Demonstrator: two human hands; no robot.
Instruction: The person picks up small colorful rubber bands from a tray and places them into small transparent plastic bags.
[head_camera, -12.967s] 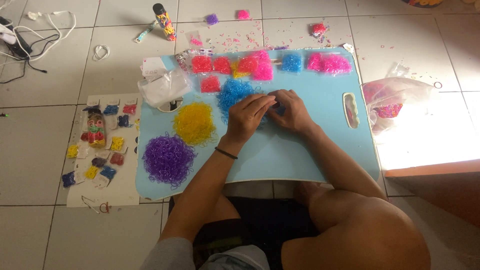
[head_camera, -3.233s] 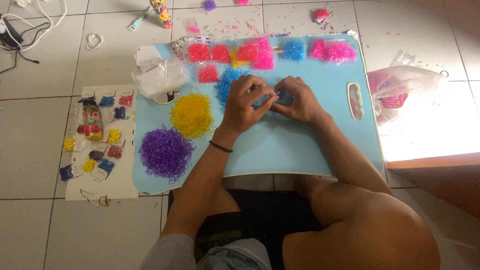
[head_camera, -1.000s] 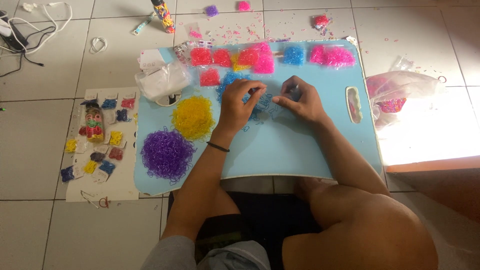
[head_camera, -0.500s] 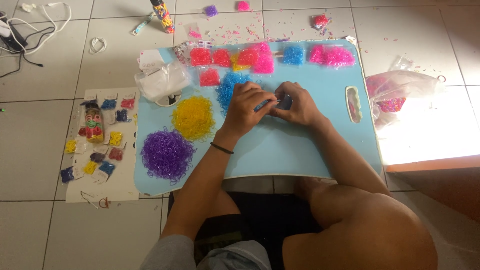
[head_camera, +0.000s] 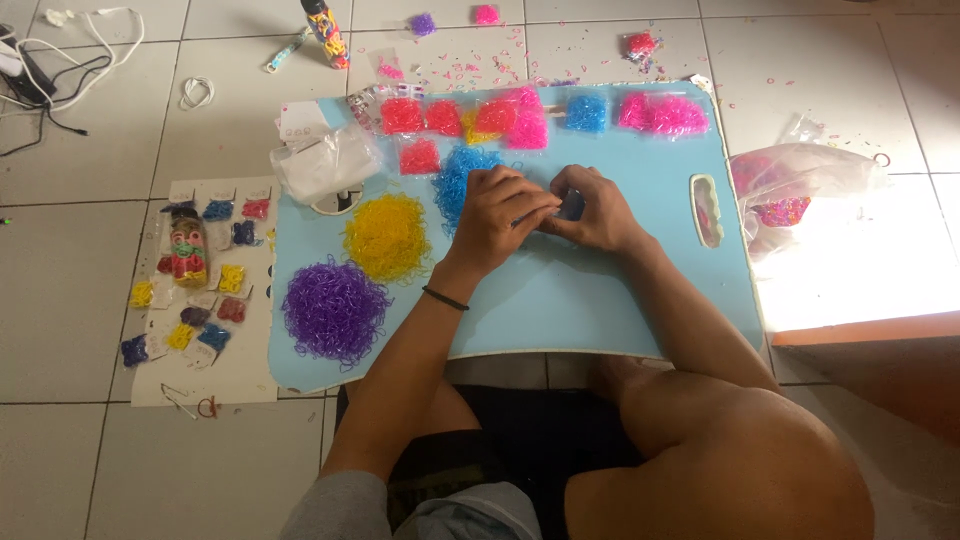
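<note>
Both hands meet mid-board: the left hand and right hand pinch 1 small blue packet between their fingertips. The blue band pile touches the left knuckles, so a nudge could scatter it. The blue board lies bare toward its near edge.

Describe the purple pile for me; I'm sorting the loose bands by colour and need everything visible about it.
The purple pile is a loose, roundish heap of tiny loops that look like rubber bands, tangled and fluffy, with stray loops at its edge. It lies on the near left part of the light blue board, just below and left of the yellow pile. Neither hand touches it; the left hand works further up the board.
</note>
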